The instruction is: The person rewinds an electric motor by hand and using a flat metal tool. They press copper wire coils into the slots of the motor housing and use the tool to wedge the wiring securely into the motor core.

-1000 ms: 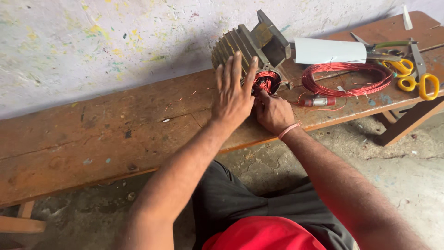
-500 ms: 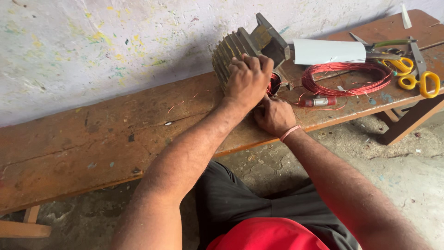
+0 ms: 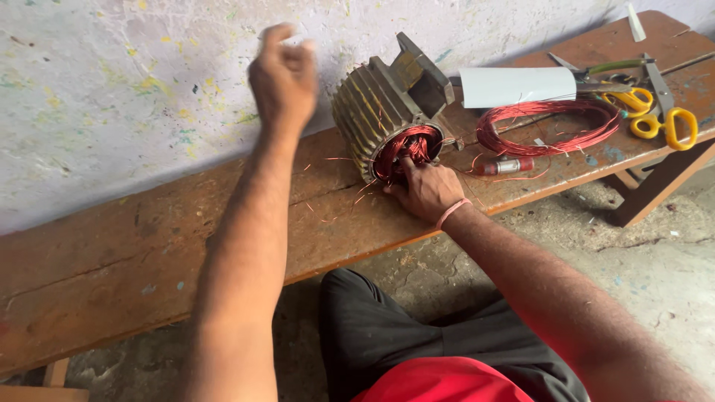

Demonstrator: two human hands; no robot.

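Motor stator (image 3: 387, 112) is lying on its side on the table (image 3: 149, 246), open end w/ red copper windings (image 3: 406, 149) facing the person. Right hand (image 3: 426, 190) is pressing fingers into the windings. Left hand (image 3: 283, 78) is hanging loosely fisted, empty, up-left of it; right is nearer.

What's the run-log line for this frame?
left hand: raised, closed, off motor | right hand: fingers in red copper windings of grey finned motor housing | worn wooden bench

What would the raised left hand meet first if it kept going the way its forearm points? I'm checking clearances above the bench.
Probably the pale paint-flecked wall behind the worn wooden bench. The left hand is a raised fist left of the grey ribbed motor housing; depth is unclear.
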